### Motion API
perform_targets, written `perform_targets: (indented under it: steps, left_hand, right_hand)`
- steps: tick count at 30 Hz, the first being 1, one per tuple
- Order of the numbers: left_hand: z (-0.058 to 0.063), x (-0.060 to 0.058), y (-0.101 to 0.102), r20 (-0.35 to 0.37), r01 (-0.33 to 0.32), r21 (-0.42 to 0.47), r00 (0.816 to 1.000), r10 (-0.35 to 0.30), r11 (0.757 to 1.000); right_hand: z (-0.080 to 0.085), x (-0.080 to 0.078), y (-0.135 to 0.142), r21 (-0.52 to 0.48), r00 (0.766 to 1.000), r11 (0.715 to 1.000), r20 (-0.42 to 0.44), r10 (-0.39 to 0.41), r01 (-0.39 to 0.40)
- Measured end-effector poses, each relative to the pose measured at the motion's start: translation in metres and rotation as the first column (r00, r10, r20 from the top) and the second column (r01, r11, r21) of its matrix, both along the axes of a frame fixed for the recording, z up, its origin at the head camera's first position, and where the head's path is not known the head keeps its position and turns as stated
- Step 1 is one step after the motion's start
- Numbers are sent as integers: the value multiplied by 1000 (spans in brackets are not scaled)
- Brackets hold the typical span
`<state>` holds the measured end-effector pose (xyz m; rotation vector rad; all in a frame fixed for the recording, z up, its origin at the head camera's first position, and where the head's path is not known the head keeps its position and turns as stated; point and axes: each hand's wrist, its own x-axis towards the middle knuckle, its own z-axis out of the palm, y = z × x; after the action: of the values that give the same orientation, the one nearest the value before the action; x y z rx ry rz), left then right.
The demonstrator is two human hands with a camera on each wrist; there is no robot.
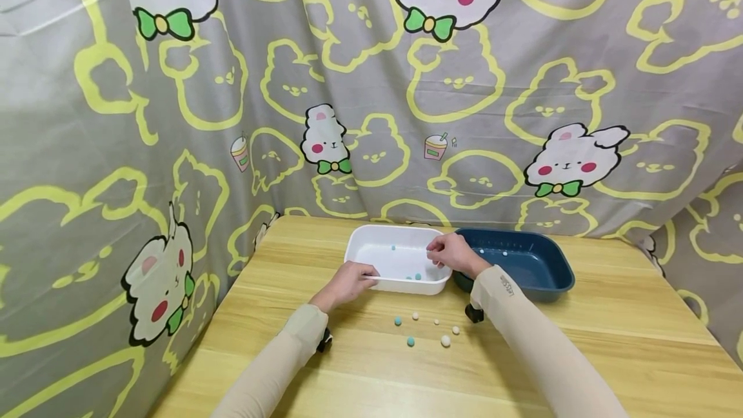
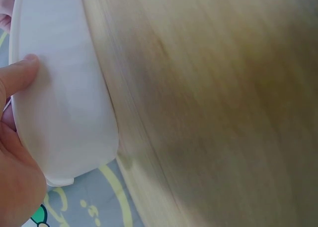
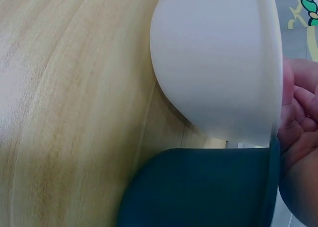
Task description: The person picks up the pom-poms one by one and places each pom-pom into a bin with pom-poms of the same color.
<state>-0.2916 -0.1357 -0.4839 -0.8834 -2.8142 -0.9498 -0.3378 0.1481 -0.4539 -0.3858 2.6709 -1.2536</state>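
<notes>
My left hand [image 1: 348,282] grips the near left rim of a white plastic bin [image 1: 400,286], its thumb [image 2: 25,73] pressed on the outer wall. Over the right end of that bin is my right hand [image 1: 455,252], fingers curled with the tips close together; I cannot tell whether they pinch a small ball. In the right wrist view those fingers [image 3: 298,108] are partly hidden behind the rim. Inside the white bin lie a teal ball [image 1: 393,248] at the back and others near the front wall. A dark blue bin [image 1: 545,286] holds small white balls [image 1: 505,253].
Between my forearms, loose balls lie on the wooden table [image 1: 360,366]: teal balls [image 1: 411,341] and several white balls [image 1: 445,340] of differing size. The two bins stand side by side near the table's back edge. A patterned grey curtain [image 1: 371,82] hangs behind and at the sides.
</notes>
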Motion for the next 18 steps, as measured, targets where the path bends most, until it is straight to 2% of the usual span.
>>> perform_targets:
  steps: [12, 18]
  left_hand:
    - [2, 1, 2, 20, -5, -2, 1000, 5, 1000]
    - [1, 1, 1, 7, -3, -2, 1000, 3, 1000]
  right_hand:
    - [0, 2, 1, -11, 1000, 1000, 2, -2, 2]
    - [1, 9, 4, -15, 998, 999, -48, 44, -44]
